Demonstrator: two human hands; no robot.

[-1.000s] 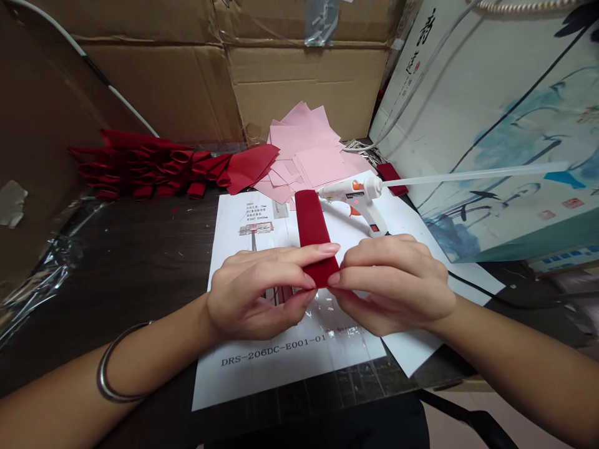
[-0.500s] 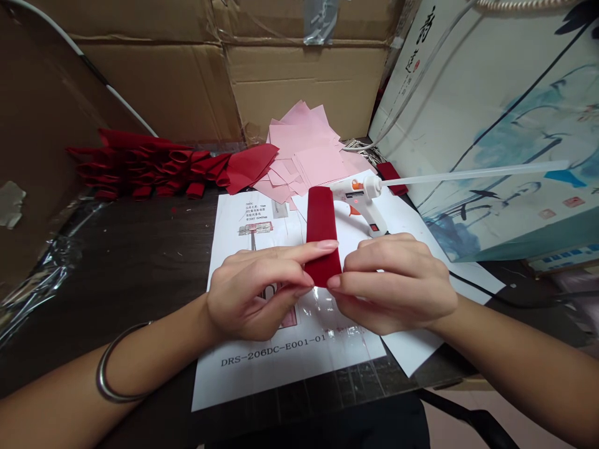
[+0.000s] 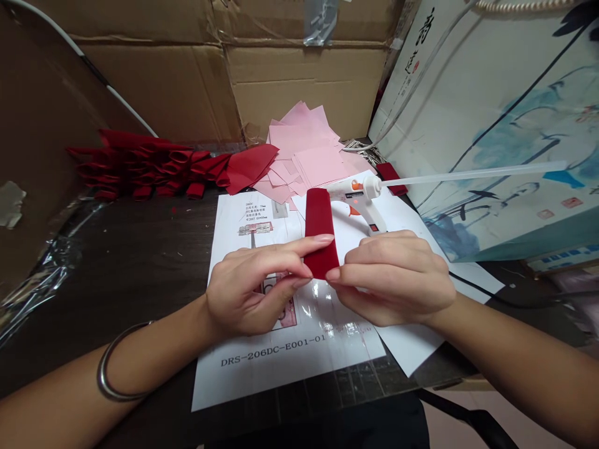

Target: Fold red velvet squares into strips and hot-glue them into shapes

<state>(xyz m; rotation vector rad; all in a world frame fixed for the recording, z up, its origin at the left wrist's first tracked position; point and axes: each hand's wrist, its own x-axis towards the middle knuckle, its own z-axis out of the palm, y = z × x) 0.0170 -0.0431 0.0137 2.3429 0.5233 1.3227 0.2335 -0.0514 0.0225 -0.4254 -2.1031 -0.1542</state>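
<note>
A folded strip of dark red fabric (image 3: 319,215) is held up over a printed sheet (image 3: 234,249). My left hand (image 3: 259,290) pinches its lower left corner between thumb and finger, with the index finger stretched flat across its face. At the lower right corner, my right hand (image 3: 395,277) pinches the edge, its other fingers curled. Just behind the strip's top lies a white glue gun (image 3: 365,198) with orange parts and a long clear glue stick out of its back. Its nozzle end is partly hidden by the strip.
Several rolled red fabric pieces (image 3: 154,165) are piled at the back left. Loose pink squares (image 3: 309,149) lie at the back, before cardboard boxes (image 3: 304,81). To the right stands a painted white box (image 3: 515,137). A black cord (image 3: 482,290) crosses the table's right side.
Both hands have shifted slightly up and away with the red fabric strip, still pinching its lower corners. The glue gun and the piles stay where they were.
</note>
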